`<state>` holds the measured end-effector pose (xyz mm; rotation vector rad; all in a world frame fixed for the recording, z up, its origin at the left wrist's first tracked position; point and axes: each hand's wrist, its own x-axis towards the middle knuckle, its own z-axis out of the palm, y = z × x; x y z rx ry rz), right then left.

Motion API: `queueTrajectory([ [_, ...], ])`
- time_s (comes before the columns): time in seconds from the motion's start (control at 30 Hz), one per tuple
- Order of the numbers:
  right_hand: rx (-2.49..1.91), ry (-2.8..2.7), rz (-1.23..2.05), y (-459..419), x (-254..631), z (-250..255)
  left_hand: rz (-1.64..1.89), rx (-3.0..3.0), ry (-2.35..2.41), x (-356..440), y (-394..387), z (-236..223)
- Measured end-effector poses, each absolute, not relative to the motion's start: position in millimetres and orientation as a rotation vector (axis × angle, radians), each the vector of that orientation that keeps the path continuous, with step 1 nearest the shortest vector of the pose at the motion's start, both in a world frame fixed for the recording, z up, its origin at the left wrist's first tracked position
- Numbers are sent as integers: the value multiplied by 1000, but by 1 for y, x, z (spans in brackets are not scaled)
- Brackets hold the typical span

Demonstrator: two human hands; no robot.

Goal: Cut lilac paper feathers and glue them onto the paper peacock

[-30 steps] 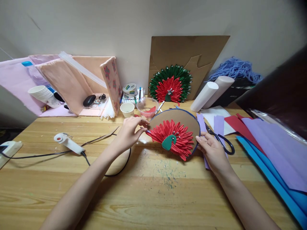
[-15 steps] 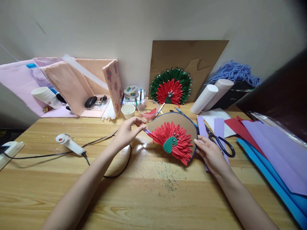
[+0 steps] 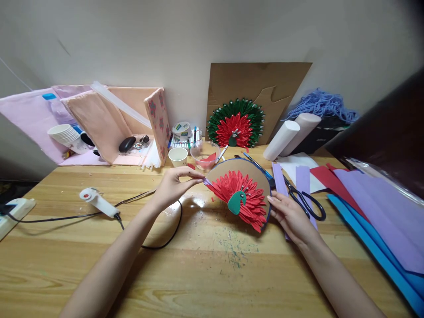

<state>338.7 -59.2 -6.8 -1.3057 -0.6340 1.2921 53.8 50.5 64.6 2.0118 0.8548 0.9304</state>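
A round cardboard disc [image 3: 255, 172] with a blue rim carries red paper petals [image 3: 243, 194] and a green peacock body [image 3: 236, 202]; it stands tilted up on the wooden table [image 3: 212, 265]. My left hand [image 3: 175, 183] pinches the disc's left edge, where a small purple paper piece [image 3: 207, 181] shows at the fingertips. My right hand [image 3: 289, 216] holds the disc's lower right edge, fingers curled on the rim.
Black scissors [image 3: 306, 201] lie on purple strips right of the disc. Coloured paper sheets [image 3: 374, 198] lie at the right. A glue gun [image 3: 97, 201] with its cable lies to the left. A finished peacock fan [image 3: 236, 123], cup [image 3: 178, 156], bowl [image 3: 204, 155] and markers stand behind.
The disc has been tipped up more steeply and shifted slightly toward me. Both hands stay on its edges. The view has tilted down a little.
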Motion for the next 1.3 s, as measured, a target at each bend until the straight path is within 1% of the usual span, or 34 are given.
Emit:
queueTrajectory([
  [0.6, -1330, -681, 1226, -61, 337, -3, 1036, 2193, 766, 54, 51, 62],
  [0.8, -1324, -622, 1206, -60, 337, -1, 985, 2051, 880, 53, 56, 57],
  [0.9, -1317, -611, 1192, -60, 337, 0, 966, 1845, 932, 54, 60, 52],
  [1.07, -1338, -620, 1169, -59, 336, -2, 801, 1547, 959, 60, 59, 43],
  [1.3, -1330, -677, 1147, -58, 336, -4, 845, 1560, 946, 67, 56, 38],
])
